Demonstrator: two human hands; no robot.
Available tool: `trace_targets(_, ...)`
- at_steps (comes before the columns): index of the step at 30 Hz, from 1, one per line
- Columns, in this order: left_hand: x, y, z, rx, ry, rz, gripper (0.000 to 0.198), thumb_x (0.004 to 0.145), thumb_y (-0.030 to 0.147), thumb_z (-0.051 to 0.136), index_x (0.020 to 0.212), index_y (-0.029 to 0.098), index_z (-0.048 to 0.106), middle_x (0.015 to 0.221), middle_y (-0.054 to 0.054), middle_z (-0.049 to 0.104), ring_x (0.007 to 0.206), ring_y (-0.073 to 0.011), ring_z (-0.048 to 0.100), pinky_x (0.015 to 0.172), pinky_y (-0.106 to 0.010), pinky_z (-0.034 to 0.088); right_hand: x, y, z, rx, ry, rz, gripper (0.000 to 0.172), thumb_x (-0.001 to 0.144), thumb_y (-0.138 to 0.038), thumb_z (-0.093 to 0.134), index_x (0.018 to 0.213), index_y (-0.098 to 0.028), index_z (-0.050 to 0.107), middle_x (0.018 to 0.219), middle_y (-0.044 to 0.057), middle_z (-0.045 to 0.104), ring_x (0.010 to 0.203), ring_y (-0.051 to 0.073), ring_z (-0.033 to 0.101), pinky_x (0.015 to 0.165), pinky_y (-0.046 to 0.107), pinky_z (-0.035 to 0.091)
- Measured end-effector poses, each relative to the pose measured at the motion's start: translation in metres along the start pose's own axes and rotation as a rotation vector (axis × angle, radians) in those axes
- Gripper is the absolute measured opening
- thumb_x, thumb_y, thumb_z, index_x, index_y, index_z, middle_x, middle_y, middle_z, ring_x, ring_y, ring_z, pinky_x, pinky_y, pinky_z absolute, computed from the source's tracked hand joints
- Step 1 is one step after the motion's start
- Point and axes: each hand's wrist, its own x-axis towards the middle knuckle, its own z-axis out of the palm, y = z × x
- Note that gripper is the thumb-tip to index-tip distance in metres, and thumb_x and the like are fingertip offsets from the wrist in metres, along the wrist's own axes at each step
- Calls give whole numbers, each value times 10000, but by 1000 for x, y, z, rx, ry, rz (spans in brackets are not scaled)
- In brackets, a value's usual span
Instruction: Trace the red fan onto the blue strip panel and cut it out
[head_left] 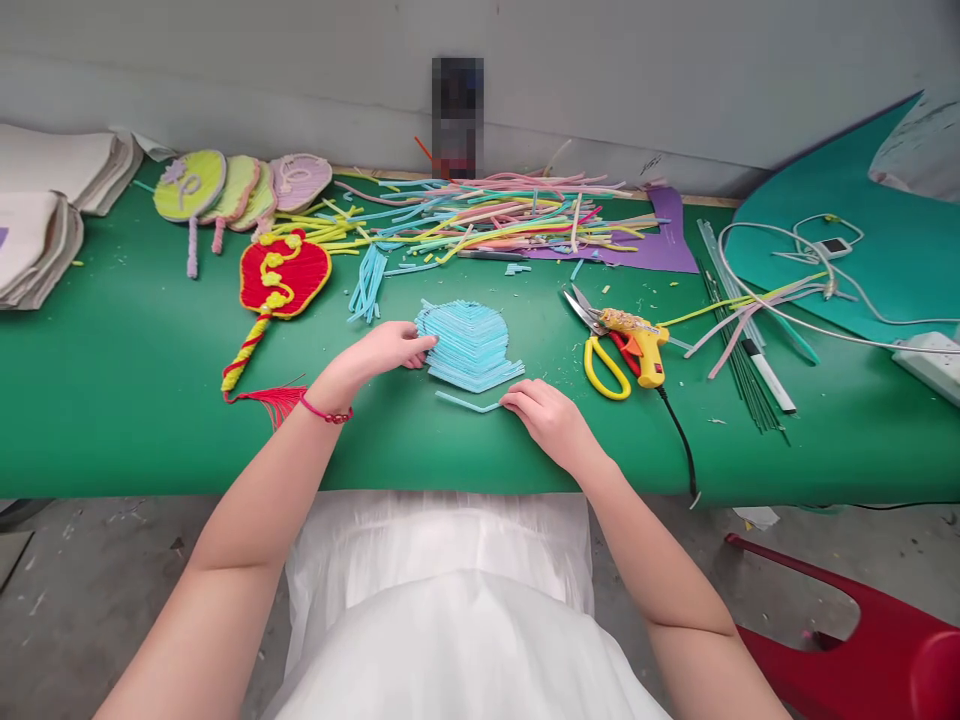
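A light-blue panel of pipe cleaners, laid side by side in a V pattern, lies on the green table. Its lower right edge has uneven loose ends. My left hand grips the panel's left edge between thumb and fingers. Just below the panel, my right hand pinches one end of a bent light-blue pipe cleaner, which points left and sits apart from the panel. A bundle of short blue pipe cleaners lies up and left of the panel.
Yellow-handled scissors and a yellow glue gun with a cord lie to the right. A red fan with a tassel is at left. Behind are a heap of coloured pipe cleaners and several pastel fans. A red chair stands lower right.
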Motion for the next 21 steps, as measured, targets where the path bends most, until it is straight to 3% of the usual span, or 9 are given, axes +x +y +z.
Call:
trace_targets(4,-11,-19,-2,348,448,88,183,819,341,551,710,195,563,756,-68,621,754,-232,598,731,-364,468,9,-1,-7,-28,-43,4,261,987,-203,378,901,-203,625,916,65,668,784,185,544,691,317,400)
trace_targets(6,-18,-27,1,364,518,250,151,848,291,511,758,194,583,822,-66,614,779,-219,587,744,-354,465,14,-3,-10,-46,-61,-4,267,990,-204,370,900,-203,622,918,65,666,783,187,529,688,320,379)
trace_targets(9,-27,-33,10,300,449,477,153,884,265,480,885,200,619,925,-50,602,857,-189,590,779,-317,467,20,-5,-12,-91,-82,-22,289,993,-190,349,893,-198,620,908,68,656,785,189,509,681,322,347)
trace_targets(12,-32,-37,19,274,399,589,156,900,264,493,945,206,631,961,-38,588,896,-174,584,803,-302,464,24,-7,-13,-150,-98,-36,302,992,-167,337,889,-189,620,899,72,644,789,193,494,672,322,325)
trace_targets(21,-23,-50,29,298,257,717,152,888,258,539,992,226,646,1000,-49,587,967,-199,570,850,-350,471,29,-8,-14,-235,-111,-22,251,979,-149,375,864,-183,596,862,68,617,766,202,466,658,327,289)
